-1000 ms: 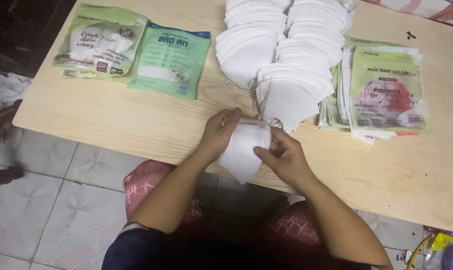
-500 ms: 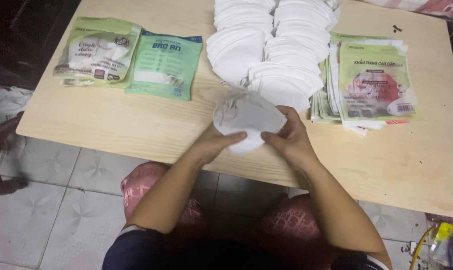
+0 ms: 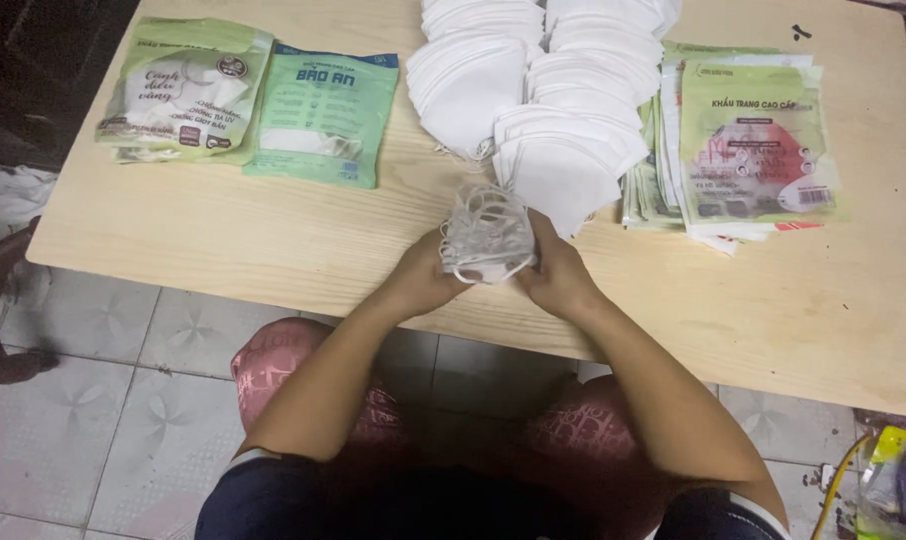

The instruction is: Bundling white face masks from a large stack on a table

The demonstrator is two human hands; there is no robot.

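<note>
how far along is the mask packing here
Done, by the look of it: two filled green packets, one pale and one teal, lie at the table's left. In hand: the left hand and right hand hold one folded white mask with its ear loops bunched on top. Left: a large pile of loose white masks and a stack of flat empty packets.

The left hand [image 3: 423, 280] and the right hand [image 3: 558, 275] hold a small bundle of white masks [image 3: 488, 235] between them, over the wooden table [image 3: 273, 240]; just behind lie rows of white masks [image 3: 533, 90]. Green packets [image 3: 323, 115] lie at the left; a stack of packets [image 3: 753, 145] lies at the right.
</note>
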